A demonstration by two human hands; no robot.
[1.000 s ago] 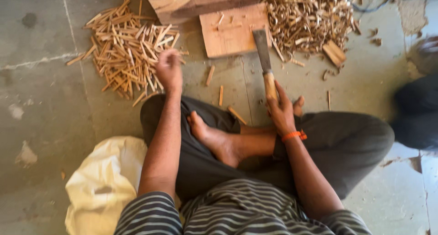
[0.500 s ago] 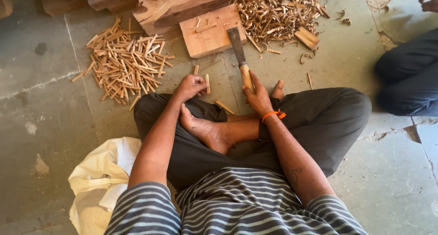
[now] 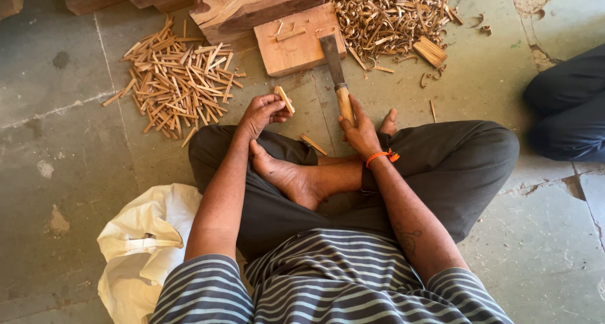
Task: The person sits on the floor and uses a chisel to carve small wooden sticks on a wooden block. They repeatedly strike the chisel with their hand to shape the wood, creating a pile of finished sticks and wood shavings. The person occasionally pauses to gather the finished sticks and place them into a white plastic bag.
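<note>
- Seated cross-legged on the stone floor [image 3: 75,173], seen from above, bare foot [image 3: 287,176] resting on the opposite leg.
- Left hand [image 3: 261,113] raised a little above the left knee, arm nearly straight and stretched forward, wrist bent inward.
- Fingers of this hand closed around a small flat wood piece [image 3: 284,100], held tilted, one end pointing up toward the wooden block [image 3: 296,44].
- Right hand [image 3: 359,132] lower and near the middle, forearm coming down along the right thigh, orange thread [image 3: 381,155] around the wrist.
- Closed firmly on the pale handle of a chopping knife [image 3: 335,72]; wide blade pointing away from the body, its tip lying over the edge of the wooden block.
- Both hands apart from each other, the wood piece just left of the knife handle, not touching it.
- One loose stick [image 3: 313,144] lying on the trouser leg between the two hands.
- Pile of split sticks [image 3: 179,78] on the floor to the left, well apart from the left hand.
- Heap of curled shavings [image 3: 391,12] behind the block, to the right.
- White plastic bag [image 3: 145,242] beside the left elbow.
- Dark clothed leg of another person [image 3: 567,103] at the right edge.
</note>
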